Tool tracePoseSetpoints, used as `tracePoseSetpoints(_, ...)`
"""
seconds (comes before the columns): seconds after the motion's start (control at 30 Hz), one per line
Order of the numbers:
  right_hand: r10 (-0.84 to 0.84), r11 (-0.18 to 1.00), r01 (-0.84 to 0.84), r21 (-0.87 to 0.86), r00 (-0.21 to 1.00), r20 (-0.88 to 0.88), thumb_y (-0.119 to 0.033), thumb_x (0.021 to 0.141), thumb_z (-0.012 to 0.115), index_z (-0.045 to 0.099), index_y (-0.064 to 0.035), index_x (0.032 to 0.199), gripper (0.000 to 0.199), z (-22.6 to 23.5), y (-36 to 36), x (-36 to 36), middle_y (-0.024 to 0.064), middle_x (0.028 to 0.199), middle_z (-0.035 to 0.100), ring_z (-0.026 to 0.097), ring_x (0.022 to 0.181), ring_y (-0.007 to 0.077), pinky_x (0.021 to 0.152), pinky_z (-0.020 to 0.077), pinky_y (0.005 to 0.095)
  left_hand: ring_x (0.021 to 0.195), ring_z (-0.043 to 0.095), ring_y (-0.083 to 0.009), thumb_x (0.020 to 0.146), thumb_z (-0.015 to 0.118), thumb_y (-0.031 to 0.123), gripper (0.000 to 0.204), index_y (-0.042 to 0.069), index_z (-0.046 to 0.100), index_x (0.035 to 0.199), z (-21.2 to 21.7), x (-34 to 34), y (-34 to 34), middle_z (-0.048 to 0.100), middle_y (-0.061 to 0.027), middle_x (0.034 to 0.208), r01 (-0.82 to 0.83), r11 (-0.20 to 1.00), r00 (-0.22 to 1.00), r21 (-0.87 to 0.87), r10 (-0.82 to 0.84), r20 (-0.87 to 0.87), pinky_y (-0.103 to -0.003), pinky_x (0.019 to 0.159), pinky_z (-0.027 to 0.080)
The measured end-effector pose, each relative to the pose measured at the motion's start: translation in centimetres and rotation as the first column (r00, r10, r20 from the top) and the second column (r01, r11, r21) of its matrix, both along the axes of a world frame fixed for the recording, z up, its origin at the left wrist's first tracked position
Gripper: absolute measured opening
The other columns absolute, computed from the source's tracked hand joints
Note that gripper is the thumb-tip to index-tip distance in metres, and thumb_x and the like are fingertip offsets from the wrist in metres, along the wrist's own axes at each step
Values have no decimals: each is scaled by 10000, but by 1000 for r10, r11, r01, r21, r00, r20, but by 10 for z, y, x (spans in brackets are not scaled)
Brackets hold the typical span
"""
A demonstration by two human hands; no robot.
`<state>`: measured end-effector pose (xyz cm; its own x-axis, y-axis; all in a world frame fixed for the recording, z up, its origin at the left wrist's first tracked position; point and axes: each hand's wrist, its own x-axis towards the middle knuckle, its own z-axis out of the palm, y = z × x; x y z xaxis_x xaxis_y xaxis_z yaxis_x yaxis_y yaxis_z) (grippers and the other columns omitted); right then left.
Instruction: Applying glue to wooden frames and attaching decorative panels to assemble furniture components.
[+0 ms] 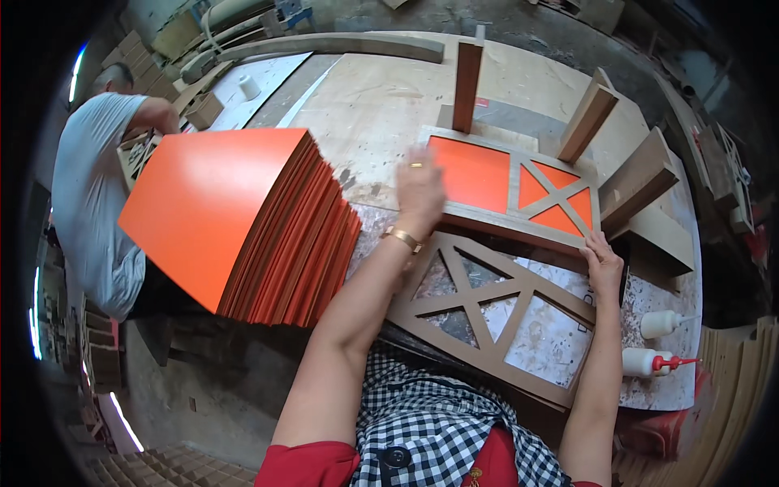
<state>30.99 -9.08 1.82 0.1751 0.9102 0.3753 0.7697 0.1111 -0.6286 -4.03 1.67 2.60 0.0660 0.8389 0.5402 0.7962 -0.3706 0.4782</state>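
Observation:
A shallow rectangular wooden frame holds an orange panel (469, 172), with an X-shaped lattice (555, 196) over its right part. My left hand (420, 191), wearing a ring, is at the left end of this frame, its fingers smeared by motion. At the near right corner, my right hand (602, 261) grips the frame's edge. Closer to my body lies a loose brown fibreboard lattice frame (479, 351), with an X cut-out on its left and an open rectangle on its right. My right forearm passes over its right end.
A tall stack of orange boards (215, 203) stands at left. Upright wooden pieces, a reddish-brown post (466, 85) among them, rise behind the frame. White glue bottles (659, 324) lie at right, one red-tipped. Another person (101, 195) works at far left.

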Motion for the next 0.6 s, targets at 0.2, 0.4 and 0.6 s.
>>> tracePoseSetpoints(0.2,-39,998,27,65,981,190,-81,733,646,692,-24,908,190,0,3,0,101,998,677,602,1026,285,903,444,327,851,565,-405,818,443,70,323,-62,489,1109,-24,-20,15,549,-253,1088,-173,941,981,-290,191,36,-453,753,441)
tracePoseSetpoints(0.4,51,998,-55,27,991,121,-92,754,629,661,-5,843,128,54,40,-94,90,843,648,585,797,249,736,462,313,792,567,-423,820,421,64,359,-60,456,1155,-35,-23,20,570,-258,1032,-224,930,973,-290,228,-19,-464,737,440)
tracePoseSetpoints(0.6,139,981,-133,-142,990,35,-193,752,655,588,-36,811,181,43,113,-167,96,761,598,563,745,256,665,443,357,782,578,-405,825,406,64,416,-53,416,1224,-18,-18,11,587,-242,1014,-251,905,968,-344,242,-69,-447,748,446)
